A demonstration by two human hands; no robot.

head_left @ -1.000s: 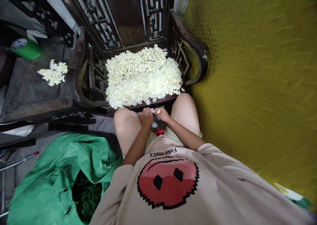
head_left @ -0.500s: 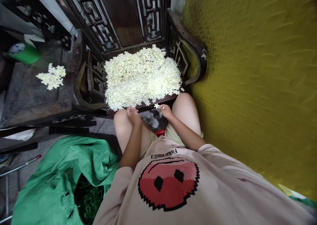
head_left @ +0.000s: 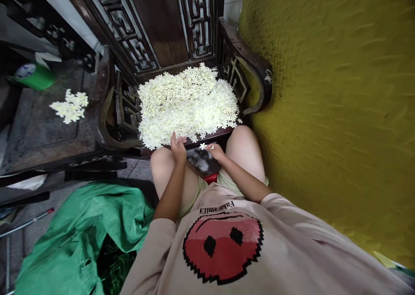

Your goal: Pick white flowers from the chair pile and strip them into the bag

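A broad heap of small white flowers (head_left: pixel 188 104) covers the seat of a dark wooden armchair (head_left: pixel 168 35) in front of my knees. My right hand (head_left: pixel 216 151) is closed in a pinch over the gap between my knees, gripping a white flower (head_left: pixel 203 146) whose petals stick out to the left of the fingertips. A second pale bit shows at those fingers. My left hand (head_left: pixel 178 148), with fingers apart and nothing visible in it, is by the front left edge of the heap, above my left knee.
On the left, a dark wooden table (head_left: pixel 39 130) carries a small flower cluster (head_left: pixel 71 107) and a green roll (head_left: pixel 37 76). A green sack (head_left: pixel 84 213) holding green stringy material lies on the floor. A yellow textured surface (head_left: pixel 330 104) rises at the right.
My left hand has moved up slightly toward the heap and its fingers have spread. My right hand keeps the flower, which has shifted a little left. The whole view has dropped slightly.
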